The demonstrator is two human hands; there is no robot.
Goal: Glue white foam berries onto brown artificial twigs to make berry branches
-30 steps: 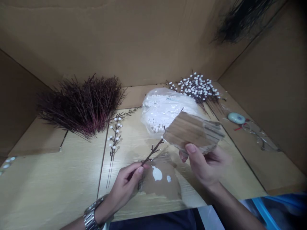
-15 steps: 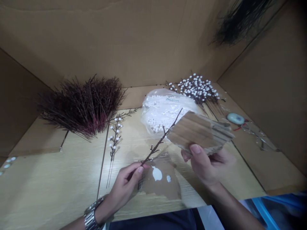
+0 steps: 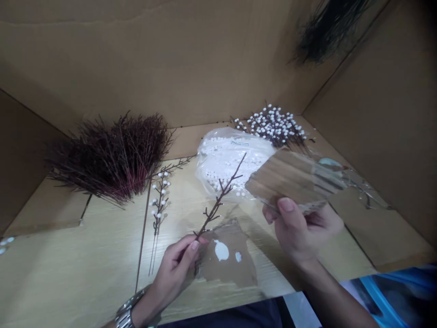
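head | left hand (image 3: 177,266): twig (image 3: 220,197), diagonal, tip up-right | right hand (image 3: 300,232): cardboard (image 3: 293,177)

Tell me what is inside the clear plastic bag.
Small white beads show through the plastic bag. Its right end is hidden behind the cardboard piece in the right hand.

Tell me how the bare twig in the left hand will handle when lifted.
The bare twig is probably fairly stiff: pinched only at its base by the left hand, it stands out straight without drooping. It looks very thin, so likely light. Its short side shoots may snag or snap if pressed.
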